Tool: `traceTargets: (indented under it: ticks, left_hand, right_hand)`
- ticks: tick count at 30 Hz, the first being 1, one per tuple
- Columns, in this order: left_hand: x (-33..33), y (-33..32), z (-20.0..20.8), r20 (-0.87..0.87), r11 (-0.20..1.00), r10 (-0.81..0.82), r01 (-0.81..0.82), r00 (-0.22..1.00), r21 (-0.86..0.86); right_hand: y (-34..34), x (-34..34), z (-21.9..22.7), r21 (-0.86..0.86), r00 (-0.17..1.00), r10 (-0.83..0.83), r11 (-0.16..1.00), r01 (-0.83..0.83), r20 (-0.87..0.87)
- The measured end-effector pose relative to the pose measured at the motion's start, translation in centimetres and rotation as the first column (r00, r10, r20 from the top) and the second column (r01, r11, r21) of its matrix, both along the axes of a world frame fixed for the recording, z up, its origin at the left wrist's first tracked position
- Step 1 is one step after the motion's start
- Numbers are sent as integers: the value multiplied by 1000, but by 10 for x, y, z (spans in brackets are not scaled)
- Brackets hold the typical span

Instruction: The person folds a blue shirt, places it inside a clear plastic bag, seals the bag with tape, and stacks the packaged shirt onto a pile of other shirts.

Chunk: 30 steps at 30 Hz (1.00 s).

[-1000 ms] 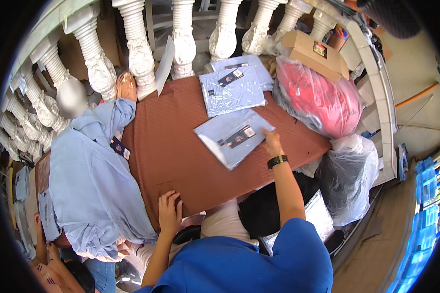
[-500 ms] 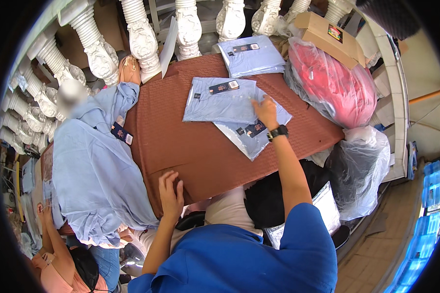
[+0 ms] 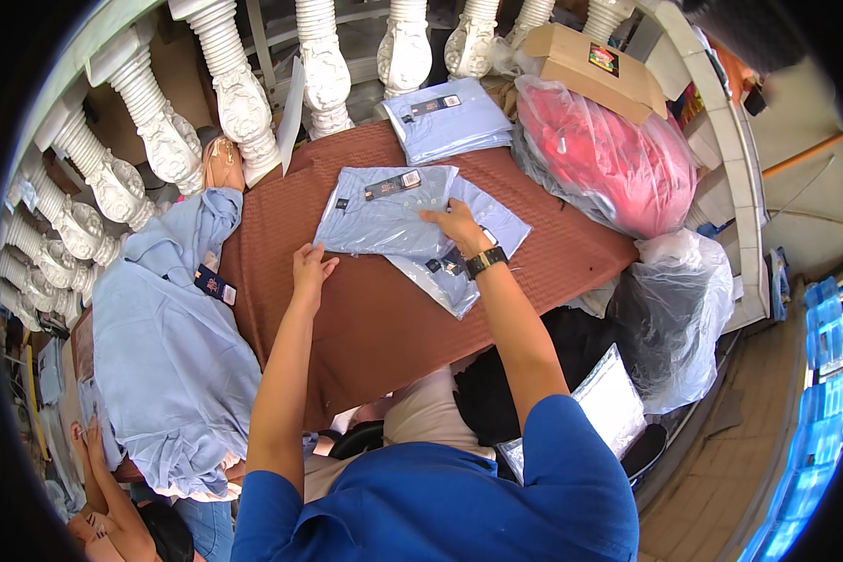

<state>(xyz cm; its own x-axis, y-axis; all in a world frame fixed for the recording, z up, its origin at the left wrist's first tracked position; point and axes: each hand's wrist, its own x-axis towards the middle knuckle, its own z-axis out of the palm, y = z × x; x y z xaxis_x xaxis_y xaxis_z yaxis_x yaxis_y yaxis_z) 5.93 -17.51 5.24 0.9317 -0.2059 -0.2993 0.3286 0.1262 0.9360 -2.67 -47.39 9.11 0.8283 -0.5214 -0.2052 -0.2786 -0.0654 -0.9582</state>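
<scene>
A folded light-blue shirt in a clear plastic bag, with a dark tag on it, lies on the brown-covered table. It overlaps a second bagged blue shirt beneath it. My right hand, with a black watch at the wrist, is closed on the right edge of the upper bagged shirt, thumb on top. My left hand is at that shirt's lower left corner, fingers apart, fingertips at the plastic. Whether it touches the bag is hard to tell.
Further bagged shirts lie at the far edge. Loose blue shirts are heaped at the left. To the right are a bag of red cloth, a cardboard box and a clear-wrapped dark bundle. Another person's arm shows lower left.
My left hand has moved up from the table's near edge to the upper bagged shirt's corner. My right hand has closed on its right edge. The view has shifted slightly.
</scene>
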Motion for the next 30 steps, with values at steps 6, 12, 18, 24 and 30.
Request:
traceTargets:
  ticks: [6, 12, 18, 24, 30]
  left_hand:
    - [-10, -2, 11, -226, 949, -306, 278, 925, -147]
    - [-86, -42, 25, -54, 875, -466, 469, 883, 119]
    - [-128, -67, 17, -272, 904, -426, 391, 863, -176]
    - [-125, -89, -7, -196, 823, -516, 419, 834, -384]
    - [-113, -92, -5, -305, 879, -444, 343, 843, -331]
  right_hand:
    - [-43, -37, 36, 178, 964, 149, 965, -190, 221]
    - [-113, -61, 47, -66, 995, 74, 995, -78, -65]
    - [-173, -62, -16, -637, 989, -119, 770, 39, -84]
    - [-147, -58, -13, -632, 930, -190, 773, -56, -314]
    - [-135, -78, -11, -497, 928, -45, 854, -156, -369]
